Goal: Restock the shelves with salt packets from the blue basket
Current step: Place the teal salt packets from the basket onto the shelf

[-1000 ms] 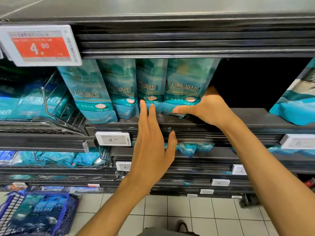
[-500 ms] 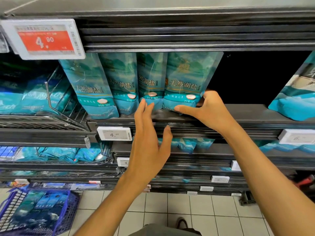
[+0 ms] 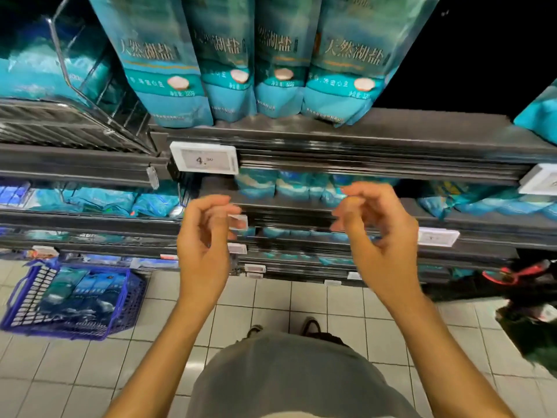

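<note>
Dark shop shelving (image 3: 346,137) rises over a pale tiled floor (image 3: 271,303). Above the fingers, four tall teal salt packets (image 3: 283,55) with white lettering stand upright, side by side, on the shelf edge. Low and left of the fingers sits the blue basket (image 3: 75,300), holding more packets. The left hand (image 3: 205,245) and right hand (image 3: 382,236) hang loosely curled, holding nothing.

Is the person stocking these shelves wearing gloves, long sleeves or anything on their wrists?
No. Both the left hand and the right hand are bare, with no gloves, rings or watch showing. Both forearms are bare too; no sleeve shows on either. A grey top covers the torso.
</note>
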